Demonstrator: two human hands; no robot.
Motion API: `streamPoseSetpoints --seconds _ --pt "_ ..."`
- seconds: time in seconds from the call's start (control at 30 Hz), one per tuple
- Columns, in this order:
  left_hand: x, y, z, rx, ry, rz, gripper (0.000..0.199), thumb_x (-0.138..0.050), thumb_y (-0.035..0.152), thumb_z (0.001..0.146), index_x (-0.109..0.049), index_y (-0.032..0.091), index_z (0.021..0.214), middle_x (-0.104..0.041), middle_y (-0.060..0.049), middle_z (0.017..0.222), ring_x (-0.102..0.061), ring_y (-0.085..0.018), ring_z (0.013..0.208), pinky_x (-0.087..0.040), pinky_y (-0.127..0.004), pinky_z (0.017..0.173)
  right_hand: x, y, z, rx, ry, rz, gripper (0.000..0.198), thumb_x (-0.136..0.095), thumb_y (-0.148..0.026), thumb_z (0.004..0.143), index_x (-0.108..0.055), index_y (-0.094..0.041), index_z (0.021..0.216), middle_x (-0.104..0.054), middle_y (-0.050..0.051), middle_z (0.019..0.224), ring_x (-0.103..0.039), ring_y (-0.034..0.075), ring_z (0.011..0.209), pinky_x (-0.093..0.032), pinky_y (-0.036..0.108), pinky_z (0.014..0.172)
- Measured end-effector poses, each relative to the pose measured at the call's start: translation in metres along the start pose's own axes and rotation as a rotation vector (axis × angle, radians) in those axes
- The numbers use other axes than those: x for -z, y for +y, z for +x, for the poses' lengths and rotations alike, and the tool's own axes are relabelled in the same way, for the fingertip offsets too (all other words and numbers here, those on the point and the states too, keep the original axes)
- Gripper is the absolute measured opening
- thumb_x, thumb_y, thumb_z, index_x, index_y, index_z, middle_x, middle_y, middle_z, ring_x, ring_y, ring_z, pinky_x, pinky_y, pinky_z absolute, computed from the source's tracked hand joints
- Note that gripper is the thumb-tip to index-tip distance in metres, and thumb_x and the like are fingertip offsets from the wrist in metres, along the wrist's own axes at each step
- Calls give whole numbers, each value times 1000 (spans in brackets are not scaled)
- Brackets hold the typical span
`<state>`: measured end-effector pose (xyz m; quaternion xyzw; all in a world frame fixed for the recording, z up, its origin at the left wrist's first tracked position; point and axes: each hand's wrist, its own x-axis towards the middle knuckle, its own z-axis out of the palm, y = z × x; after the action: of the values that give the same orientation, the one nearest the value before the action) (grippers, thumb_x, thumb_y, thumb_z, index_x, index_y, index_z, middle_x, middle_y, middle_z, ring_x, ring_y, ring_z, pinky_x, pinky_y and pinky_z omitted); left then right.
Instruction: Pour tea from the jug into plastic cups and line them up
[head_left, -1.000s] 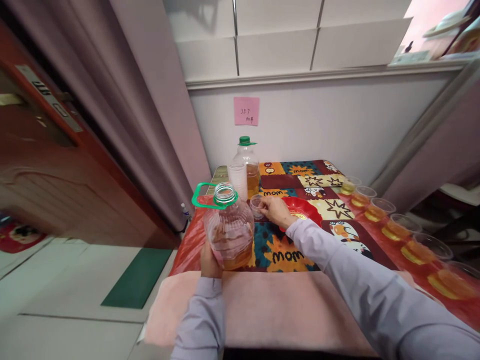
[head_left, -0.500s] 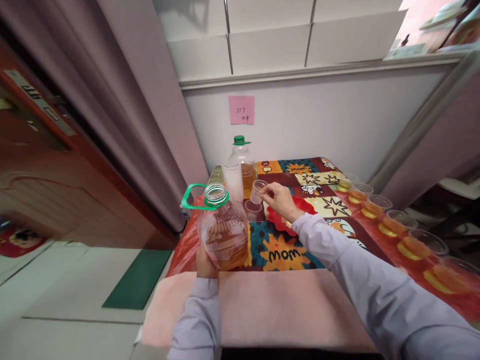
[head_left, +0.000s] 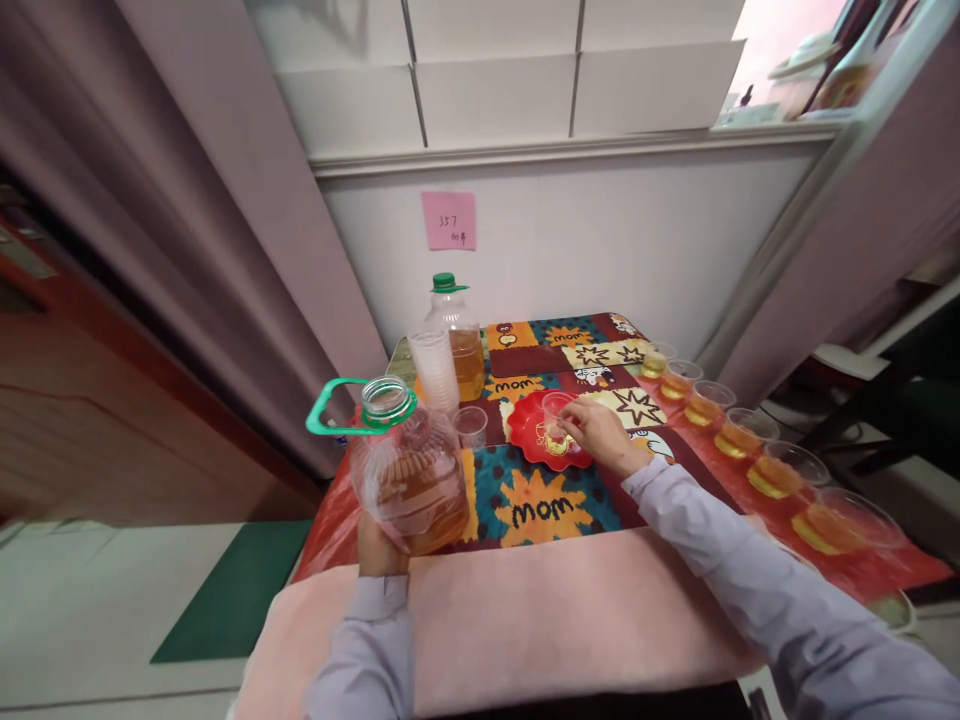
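Green jug handle, red plate, multicoloured patchwork mat.

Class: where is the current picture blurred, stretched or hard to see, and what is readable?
Head view: the door at left is soft and smeared; head view: the nearest filled cup looks stretched sideways; head view: the clear cup in the right hand barely stands out; head view: the 357 on the pink note is legible.

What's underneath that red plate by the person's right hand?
The red plate lies on a patterned mat, which shows around its rim. What is directly beneath is covered; the right hand also hides part of the right edge.
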<state>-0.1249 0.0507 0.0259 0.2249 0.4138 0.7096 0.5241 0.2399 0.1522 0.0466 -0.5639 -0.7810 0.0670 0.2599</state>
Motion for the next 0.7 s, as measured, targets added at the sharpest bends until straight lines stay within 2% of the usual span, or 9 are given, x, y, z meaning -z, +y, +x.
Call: streamPoseSetpoints --seconds 0.17,0.23,0.3,0.33,0.37,0.43,0.57,0.63,0.7 --pt "-2 3 1 -29 31 -3 52 -88 52 79 -79 29 125 -80 -6 128 -71 -35 129 -64 -44 102 15 -12 -9 73 187 83 35 -76 -38 96 -78 -24 129 -77 11 132 -76 29 110 -60 39 90" --pt "-1 4 6 20 63 -3 47 -84 51 82 -80 26 121 -81 -9 123 -75 -35 120 -66 -44 96 22 -23 -10 78 299 146 36 -74 -43 98 -78 -25 128 -77 11 134 -77 28 103 -61 40 91" --pt "0 3 10 73 96 -19 45 -81 52 84 -81 23 118 -82 -11 120 -77 -35 113 -67 -46 92 24 -31 -9 42 396 229 32 -69 -44 101 -78 -25 125 -78 11 130 -77 24 90 -61 41 92" --pt "2 2 11 38 86 -37 48 -80 51 85 -80 23 124 -81 -11 125 -77 -35 115 -67 -46 94 23 -33 -8 15 441 269 32 -65 -44 103 -78 -24 124 -78 11 128 -77 24 89 -61 42 93" --pt "4 0 11 -24 94 -39 51 -81 49 83 -79 24 127 -81 -11 126 -77 -35 115 -67 -46 93 20 -34 -6 -18 480 299 32 -64 -44 103 -77 -23 124 -78 12 127 -77 26 94 -61 43 96" --pt "9 -3 10 -25 66 -29 53 -85 44 78 -79 22 127 -81 -13 124 -76 -38 116 -67 -47 94 10 -32 0 -102 511 313 40 -67 -47 100 -74 -20 128 -77 15 130 -74 31 114 -59 47 103" --pt "16 -7 6 -48 63 -6 53 -82 46 83 -78 23 130 -80 -13 128 -73 -40 122 -67 -49 94 -13 -22 10 -269 305 229 79 -88 -49 80 -61 -10 145 -70 24 142 -65 40 135 -53 55 113" --pt "16 -7 6 -73 67 2 55 -80 49 86 -75 23 135 -79 -12 131 -71 -41 128 -66 -51 98 -21 -21 14 -299 173 171 84 -89 -42 80 -57 -8 150 -67 25 146 -63 41 139 -50 55 116" --pt "16 -7 8 -87 53 -7 57 -80 50 88 -73 24 138 -78 -11 132 -69 -40 130 -64 -51 101 -24 -22 16 -305 99 123 77 -82 -34 86 -55 -8 152 -66 25 149 -63 40 139 -49 54 117"
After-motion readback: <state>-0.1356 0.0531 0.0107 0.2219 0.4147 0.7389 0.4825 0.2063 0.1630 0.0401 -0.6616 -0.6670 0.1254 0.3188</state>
